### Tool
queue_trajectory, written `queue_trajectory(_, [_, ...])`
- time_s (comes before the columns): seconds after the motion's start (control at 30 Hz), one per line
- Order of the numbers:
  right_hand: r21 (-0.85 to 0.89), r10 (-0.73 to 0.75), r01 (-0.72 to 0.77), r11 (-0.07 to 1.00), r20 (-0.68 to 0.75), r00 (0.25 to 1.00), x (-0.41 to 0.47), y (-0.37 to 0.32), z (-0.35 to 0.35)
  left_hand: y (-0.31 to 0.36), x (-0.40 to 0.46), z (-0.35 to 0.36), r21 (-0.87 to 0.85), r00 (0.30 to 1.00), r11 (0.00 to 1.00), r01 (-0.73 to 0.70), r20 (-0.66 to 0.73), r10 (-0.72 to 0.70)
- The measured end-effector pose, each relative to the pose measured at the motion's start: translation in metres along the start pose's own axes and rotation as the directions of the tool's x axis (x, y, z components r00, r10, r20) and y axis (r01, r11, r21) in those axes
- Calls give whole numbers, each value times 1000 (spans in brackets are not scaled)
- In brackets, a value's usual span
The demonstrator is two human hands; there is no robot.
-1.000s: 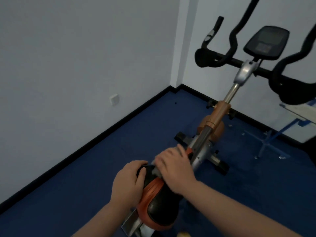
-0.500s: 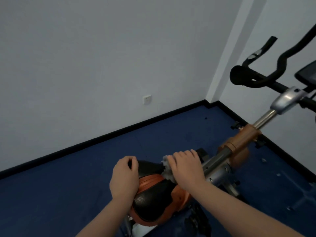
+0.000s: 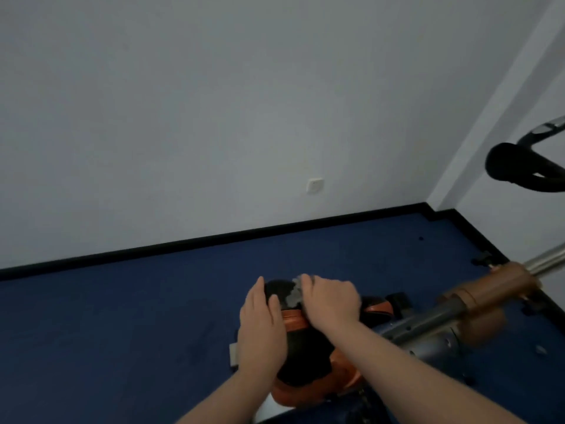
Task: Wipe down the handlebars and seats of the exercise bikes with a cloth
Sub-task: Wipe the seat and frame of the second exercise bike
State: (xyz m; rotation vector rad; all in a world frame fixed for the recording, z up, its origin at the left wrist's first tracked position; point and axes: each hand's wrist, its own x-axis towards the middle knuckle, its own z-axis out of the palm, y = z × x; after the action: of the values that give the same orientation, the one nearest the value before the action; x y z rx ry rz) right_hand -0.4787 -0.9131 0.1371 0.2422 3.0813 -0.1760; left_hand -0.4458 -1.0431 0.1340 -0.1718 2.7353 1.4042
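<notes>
Head view: the only view, looking forward and down at both hands over the bike seat.
Seat: the black and orange exercise-bike seat [image 3: 301, 367] is sitting low in the middle of the view, its narrow nose pointing away toward the wall, its wide orange-rimmed rear lying nearest the camera.
Cloth: a small grey cloth [image 3: 294, 294] is lying crumpled on the nose of the seat, mostly hidden under the right hand, with only its left edge showing.
Right hand: the right hand [image 3: 328, 299] is pressing down on the cloth, fingers curled over it; its grip is clenching the cloth against the seat nose.
Left hand: the left hand [image 3: 263, 327] is resting flat along the left side of the seat, fingers straight and thumb lying over the top; its grip is steadying the seat loosely rather than closing round it.
Frame: the bike's grey frame tube [image 3: 428, 321] is running from under the seat up to the right, passing into an orange-brown collar [image 3: 492, 287] and then a bright metal post [image 3: 547, 261].
Handlebar: a black padded handlebar [image 3: 526, 169] is showing at the right edge, well apart from the hands, partly cut off by the picture's edge.
Floor: the dark blue carpet [image 3: 122, 332] is lying under the bike, edged by a black skirting board [image 3: 214, 238].
Wall: the pale wall [image 3: 214, 102] is carrying a white socket plate [image 3: 315, 185].
</notes>
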Motion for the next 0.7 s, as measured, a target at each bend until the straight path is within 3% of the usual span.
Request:
queue_trajectory(0.1, [154,-103,115,981,-85,991,-9,-21,0,-12,-21,0,-40,1000,999,1,22,0])
queue_trajectory(0.2, [220,-369,358,907,6,930,-20,8,-9,-22,-34,-4,-40,998,999,-24,50,26])
queue_trajectory(0.23, [230,-392,373,899,40,919,-19,20,-11,-23,-36,-5,-30,998,999,-22,60,24])
queue_trajectory(0.4, [70,-154,139,988,279,948,20,10,-15,-25,-45,-9,89,993,996,-1,117,-10])
queue_trajectory(0.5, [212,-127,53,976,350,928,35,-23,-16,-37,-49,-8,125,984,991,52,161,-72])
queue_trajectory(0.6, [244,-271,201,949,304,913,35,-44,-21,-44,-49,-6,98,973,989,112,191,-130])
queue_trajectory(0.7, [208,-572,535,819,215,792,31,-46,-20,-50,-48,-6,147,981,986,80,164,-104])
